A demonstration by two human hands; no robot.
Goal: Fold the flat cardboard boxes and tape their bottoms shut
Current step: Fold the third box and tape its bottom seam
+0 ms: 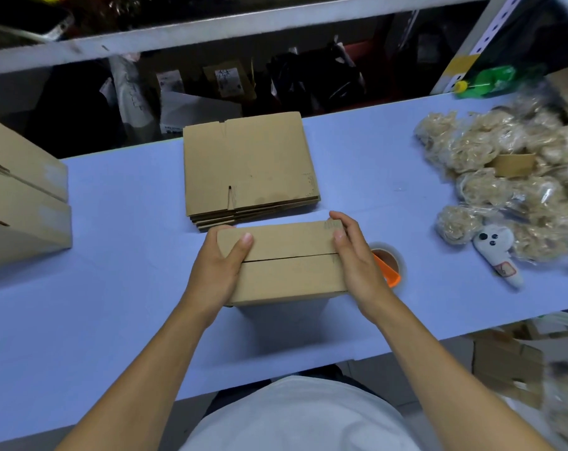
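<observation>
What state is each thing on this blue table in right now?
folded box: flaps closed, seam untaped
left hand: grips the box's left end
right hand: grips the box's right end
flat boxes: stacked, unfolded
tape roll: lying flat beside the box
finished boxes: stacked at left

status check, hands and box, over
Left hand and right hand grip folded box, flaps closed, seam untaped. Tape roll beside right hand. Nothing blocking.

The person wears a plain white fabric shirt point(304, 418), seen at the bottom edge. Above the shirt, both forearms are bare, without sleeves. The left hand point(216, 271) and right hand point(357, 258) wear no gloves, rings or watch.
</observation>
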